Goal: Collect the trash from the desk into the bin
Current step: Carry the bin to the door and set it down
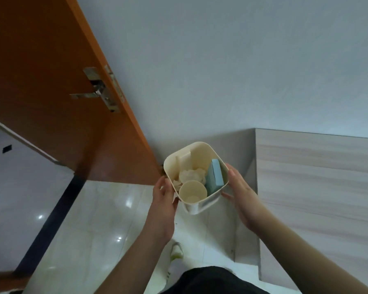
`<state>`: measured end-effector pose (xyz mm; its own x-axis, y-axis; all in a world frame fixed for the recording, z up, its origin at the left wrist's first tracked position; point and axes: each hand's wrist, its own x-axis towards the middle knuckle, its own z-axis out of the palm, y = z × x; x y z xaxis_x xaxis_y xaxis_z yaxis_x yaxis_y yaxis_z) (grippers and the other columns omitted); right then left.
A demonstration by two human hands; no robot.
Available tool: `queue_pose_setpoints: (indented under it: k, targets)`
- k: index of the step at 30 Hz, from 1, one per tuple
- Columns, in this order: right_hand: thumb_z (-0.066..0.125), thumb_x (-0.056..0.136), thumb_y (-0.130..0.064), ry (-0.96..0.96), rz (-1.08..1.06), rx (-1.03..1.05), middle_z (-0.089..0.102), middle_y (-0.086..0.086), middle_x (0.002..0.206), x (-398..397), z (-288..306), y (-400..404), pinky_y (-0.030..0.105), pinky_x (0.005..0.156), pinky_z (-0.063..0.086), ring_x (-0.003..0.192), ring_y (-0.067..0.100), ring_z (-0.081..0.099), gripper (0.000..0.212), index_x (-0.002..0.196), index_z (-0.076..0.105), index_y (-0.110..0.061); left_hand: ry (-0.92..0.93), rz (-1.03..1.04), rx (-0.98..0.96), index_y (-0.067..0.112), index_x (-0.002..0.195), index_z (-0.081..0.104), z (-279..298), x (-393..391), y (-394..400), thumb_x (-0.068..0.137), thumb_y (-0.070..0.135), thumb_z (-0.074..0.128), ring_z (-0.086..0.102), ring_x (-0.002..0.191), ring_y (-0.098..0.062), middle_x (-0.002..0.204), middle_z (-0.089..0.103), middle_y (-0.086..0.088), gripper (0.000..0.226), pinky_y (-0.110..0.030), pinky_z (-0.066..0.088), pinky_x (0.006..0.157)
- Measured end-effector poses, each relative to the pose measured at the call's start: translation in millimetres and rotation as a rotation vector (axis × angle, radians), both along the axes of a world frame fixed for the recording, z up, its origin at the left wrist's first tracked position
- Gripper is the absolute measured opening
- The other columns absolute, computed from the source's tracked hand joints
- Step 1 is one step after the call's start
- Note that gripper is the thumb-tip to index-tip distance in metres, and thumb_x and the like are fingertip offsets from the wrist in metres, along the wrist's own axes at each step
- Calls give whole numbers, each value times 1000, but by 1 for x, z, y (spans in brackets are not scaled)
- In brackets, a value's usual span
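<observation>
- Cream bin [202, 151] held in mid-air above the tiled floor [106, 219], between both hands.
- Left hand [164, 200] at 9 o'clock of the bin, fingers [165, 185] curled against its wall.
- Right hand [240, 192] at 3 o'clock, fingers [232, 170] extended flat along the wall.
- Inside: paper cup [192, 193] at 6 o'clock, crumpled tissue [191, 176] centre, pale blue box [216, 176] upright at 3 o'clock.
- Orange door [51, 81] at 10 o'clock; worktop [317, 177] at 3 o'clock.

Matt plastic bin [200, 148] — glossy floor tiles [106, 219]
</observation>
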<state>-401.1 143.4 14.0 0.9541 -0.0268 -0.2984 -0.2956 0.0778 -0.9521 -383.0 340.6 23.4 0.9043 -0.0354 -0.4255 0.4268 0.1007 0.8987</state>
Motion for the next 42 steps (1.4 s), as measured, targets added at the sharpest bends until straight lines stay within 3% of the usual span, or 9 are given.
queue_pose_setpoints:
  k: [4,8,11,15,17,21,30,38,42]
  targets:
    - [32,93,-68,10,-63,-44,62,-25,116,42,7,15,31,91,47,107,-6,58,38,121,53,-55,15,-76,-82,30,133,50,-9,50,17,98,50,44,62,114,-10,126,64,2,41,-39,46,103]
    - [33,91,-69,-1,-104,-66,61,-26,118,80,13,41,30,88,48,106,-8,58,39,121,53,-55,6,-138,-81,33,117,61,-18,98,42,100,45,42,65,107,-10,117,69,3,28,-26,54,83]
    - [35,91,-68,12,-126,-53,62,-26,118,99,13,61,29,88,49,108,-7,58,38,120,54,-54,50,-198,-149,41,105,69,-18,129,60,97,45,46,67,107,-9,113,73,8,25,-31,50,84]
    - [35,92,-66,-7,-196,-62,62,-24,118,111,14,67,30,91,50,110,-4,58,37,121,54,-53,16,-258,-177,23,130,57,-19,160,66,98,43,48,60,120,-22,129,63,-7,40,-44,48,100]
    - [37,93,-65,-5,-236,-55,62,-21,120,111,12,60,31,91,50,111,-3,58,38,124,53,-51,27,-256,-180,13,133,53,-21,170,58,96,45,52,61,119,-23,129,61,-9,49,-38,52,95]
    - [41,92,-64,-15,-330,-42,63,-19,118,112,9,36,26,83,55,108,-1,60,39,125,54,-48,63,-358,-156,19,124,60,-26,190,22,101,36,46,64,113,-23,120,69,-7,32,-40,50,97]
    - [40,93,-61,27,-574,39,64,-19,119,115,-14,-47,31,84,47,109,-2,60,35,123,55,-48,121,-525,-22,28,125,58,-45,228,-100,95,54,47,65,108,-12,119,69,4,41,-39,50,96]
    - [41,91,-65,95,-695,27,61,-25,121,111,-26,-144,29,91,46,112,-6,56,36,122,55,-52,204,-663,73,24,116,65,-49,243,-212,99,47,41,71,89,-8,103,76,6,37,-21,53,66]
    - [37,93,-62,123,-752,2,62,-31,112,112,-30,-187,24,86,40,105,-13,54,29,115,57,-56,245,-700,90,21,122,62,-55,243,-260,102,40,39,70,93,-13,105,75,3,36,-26,55,73]
